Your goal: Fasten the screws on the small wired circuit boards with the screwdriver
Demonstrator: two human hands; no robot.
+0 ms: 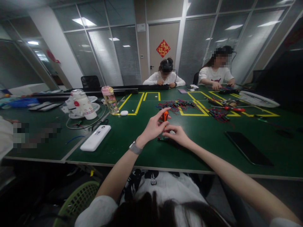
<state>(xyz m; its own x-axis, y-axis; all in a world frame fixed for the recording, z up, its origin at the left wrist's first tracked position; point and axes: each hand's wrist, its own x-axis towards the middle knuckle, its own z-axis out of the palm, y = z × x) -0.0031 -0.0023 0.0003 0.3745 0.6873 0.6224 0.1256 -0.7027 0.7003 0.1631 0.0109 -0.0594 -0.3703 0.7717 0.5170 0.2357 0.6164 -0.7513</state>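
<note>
An orange and black screwdriver (165, 116) stands upright near the middle of the green table (132, 157). My left hand (153, 126) is wrapped round its handle, with a watch on that wrist. Lower down, the fingers of my right hand (176, 134) are pinched together near the tool's lower end, above a small green circuit board (161, 138). What the right fingertips hold is too small to make out. Both hands partly cover the board.
Beyond my hands lies a pile of red and black wires (176, 104). A white phone-shaped device (96, 138) and a bottle (110, 100) are on the left, a black phone (248, 148) on the right. Two people sit across the table.
</note>
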